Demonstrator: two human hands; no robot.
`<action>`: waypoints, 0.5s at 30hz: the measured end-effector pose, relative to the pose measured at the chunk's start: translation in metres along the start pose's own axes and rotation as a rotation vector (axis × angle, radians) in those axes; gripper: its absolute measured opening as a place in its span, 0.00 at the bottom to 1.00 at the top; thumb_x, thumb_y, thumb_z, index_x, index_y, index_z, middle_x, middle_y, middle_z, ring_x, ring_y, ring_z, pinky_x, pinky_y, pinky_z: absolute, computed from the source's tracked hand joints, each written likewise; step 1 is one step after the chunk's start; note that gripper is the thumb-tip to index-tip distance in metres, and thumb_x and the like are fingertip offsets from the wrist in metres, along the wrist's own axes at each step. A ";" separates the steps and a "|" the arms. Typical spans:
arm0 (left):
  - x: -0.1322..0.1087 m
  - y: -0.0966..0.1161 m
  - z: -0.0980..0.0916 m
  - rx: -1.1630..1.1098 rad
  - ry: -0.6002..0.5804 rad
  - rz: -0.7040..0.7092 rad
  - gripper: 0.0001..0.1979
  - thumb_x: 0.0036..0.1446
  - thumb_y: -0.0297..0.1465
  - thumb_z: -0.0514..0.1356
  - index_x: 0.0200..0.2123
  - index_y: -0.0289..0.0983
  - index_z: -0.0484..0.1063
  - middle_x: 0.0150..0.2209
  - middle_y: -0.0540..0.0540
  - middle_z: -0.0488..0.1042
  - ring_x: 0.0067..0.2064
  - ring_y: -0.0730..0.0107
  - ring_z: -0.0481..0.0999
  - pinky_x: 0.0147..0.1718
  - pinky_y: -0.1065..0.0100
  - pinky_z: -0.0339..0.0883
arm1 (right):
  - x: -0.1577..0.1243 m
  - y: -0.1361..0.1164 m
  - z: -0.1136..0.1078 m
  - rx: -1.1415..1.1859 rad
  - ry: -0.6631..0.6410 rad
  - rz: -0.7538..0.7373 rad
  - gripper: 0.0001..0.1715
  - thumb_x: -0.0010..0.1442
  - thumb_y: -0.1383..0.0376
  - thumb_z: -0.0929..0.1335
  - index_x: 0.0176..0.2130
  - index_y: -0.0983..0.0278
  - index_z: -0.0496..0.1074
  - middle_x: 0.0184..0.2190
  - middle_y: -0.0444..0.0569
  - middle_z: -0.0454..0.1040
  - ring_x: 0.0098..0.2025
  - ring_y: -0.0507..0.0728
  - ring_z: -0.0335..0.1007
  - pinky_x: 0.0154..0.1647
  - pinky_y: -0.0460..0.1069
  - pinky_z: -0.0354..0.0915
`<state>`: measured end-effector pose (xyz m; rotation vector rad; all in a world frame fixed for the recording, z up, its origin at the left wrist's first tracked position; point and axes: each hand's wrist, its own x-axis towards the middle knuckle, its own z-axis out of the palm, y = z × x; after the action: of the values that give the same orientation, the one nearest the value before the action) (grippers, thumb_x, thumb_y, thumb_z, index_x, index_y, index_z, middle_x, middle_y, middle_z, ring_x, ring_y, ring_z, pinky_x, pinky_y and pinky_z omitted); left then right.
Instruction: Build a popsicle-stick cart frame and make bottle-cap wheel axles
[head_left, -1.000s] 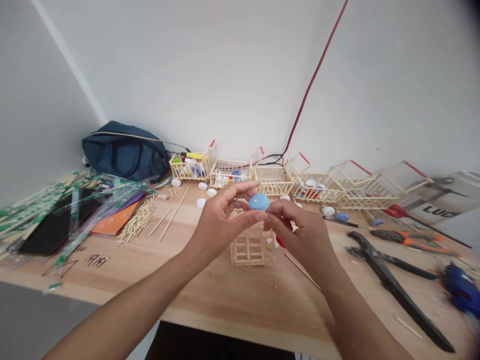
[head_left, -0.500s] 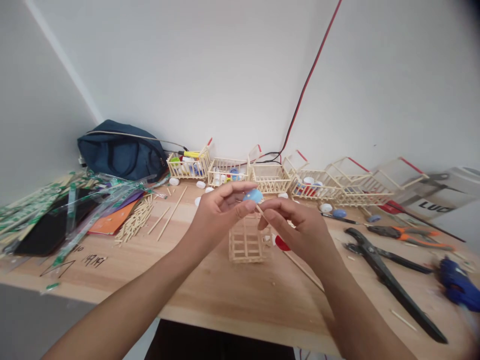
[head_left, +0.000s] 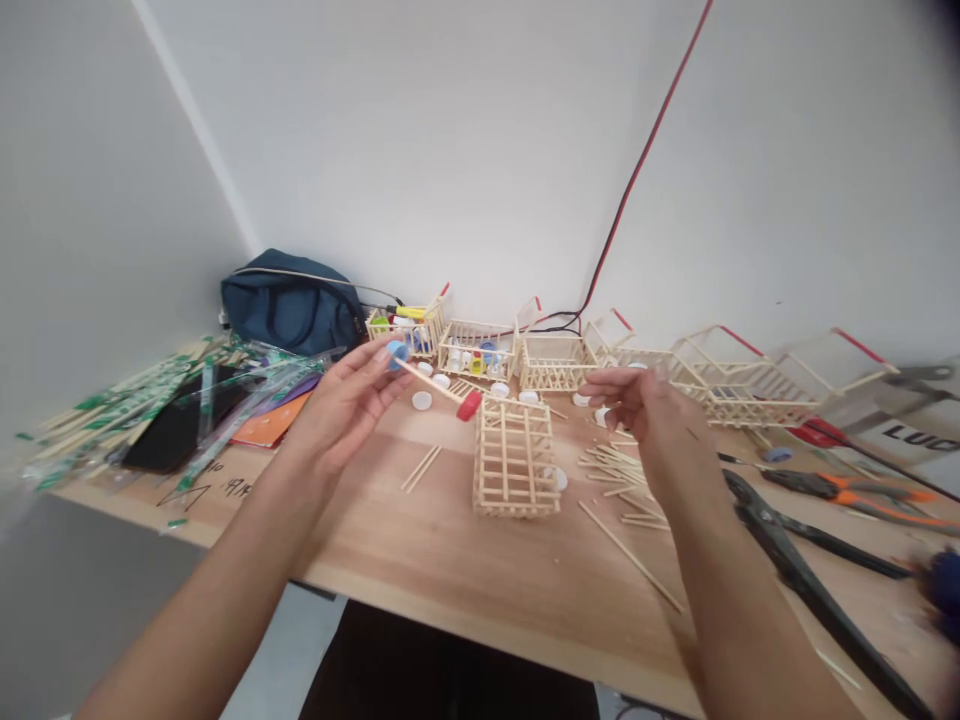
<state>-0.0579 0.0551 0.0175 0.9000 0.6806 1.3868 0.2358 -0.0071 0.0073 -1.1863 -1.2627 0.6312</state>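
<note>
My left hand (head_left: pixel 349 405) pinches a blue bottle cap (head_left: pixel 397 353) in its fingertips. From that cap a thin wooden stick (head_left: pixel 429 377) slants right, with a red bottle cap (head_left: pixel 469 404) on its far end. Below and right of the red cap, a small lattice basket (head_left: pixel 515 462) of glued sticks rests on the table, its grid facing me. My right hand (head_left: pixel 641 405) hangs over the table to the right, fingers bent and apart, holding nothing visible. Loose short sticks (head_left: pixel 615 470) lie below it.
Several stick-built carts, one a cart (head_left: pixel 559 362) with open top, line the wall. Pliers (head_left: pixel 847 490), a long black-handled cutter (head_left: pixel 810 590) and a blurred blue tool (head_left: pixel 941 578) lie right. Left are a blue bag (head_left: pixel 292 302) and wrapped sticks (head_left: pixel 135 410).
My hands have separated: the left went left, carrying the capped stick, and the right let go and moved right. The view has shifted, leaving the lattice basket and loose sticks more exposed.
</note>
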 end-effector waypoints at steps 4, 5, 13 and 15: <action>-0.018 -0.003 -0.039 0.105 0.126 -0.085 0.09 0.55 0.20 0.63 0.40 0.32 0.78 0.40 0.44 0.78 0.38 0.74 0.77 0.40 0.73 0.76 | 0.002 0.004 -0.001 0.028 0.032 0.000 0.31 0.65 0.44 0.59 0.38 0.64 0.77 0.35 0.56 0.79 0.36 0.60 0.74 0.28 0.50 0.62; -0.021 -0.007 -0.046 0.118 0.133 -0.103 0.09 0.55 0.20 0.62 0.41 0.32 0.77 0.40 0.44 0.78 0.38 0.74 0.77 0.40 0.73 0.76 | 0.003 0.005 -0.001 0.026 0.037 0.000 0.31 0.65 0.44 0.59 0.37 0.64 0.77 0.34 0.56 0.79 0.35 0.59 0.74 0.27 0.50 0.61; -0.019 -0.026 -0.064 0.152 0.207 -0.098 0.06 0.54 0.20 0.63 0.37 0.32 0.73 0.38 0.44 0.75 0.38 0.74 0.77 0.44 0.69 0.76 | 0.006 0.015 0.000 -0.037 0.046 -0.014 0.29 0.65 0.45 0.60 0.36 0.64 0.77 0.34 0.56 0.79 0.32 0.58 0.73 0.26 0.50 0.60; -0.018 -0.028 -0.064 0.188 0.209 -0.072 0.07 0.54 0.22 0.64 0.37 0.33 0.72 0.37 0.45 0.75 0.39 0.74 0.77 0.46 0.68 0.74 | 0.007 0.018 -0.001 -0.056 0.043 -0.009 0.29 0.64 0.45 0.60 0.36 0.64 0.77 0.34 0.56 0.79 0.32 0.58 0.73 0.26 0.50 0.61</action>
<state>-0.0997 0.0464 -0.0412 0.8742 1.0069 1.3801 0.2424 0.0043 -0.0062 -1.2335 -1.2556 0.5641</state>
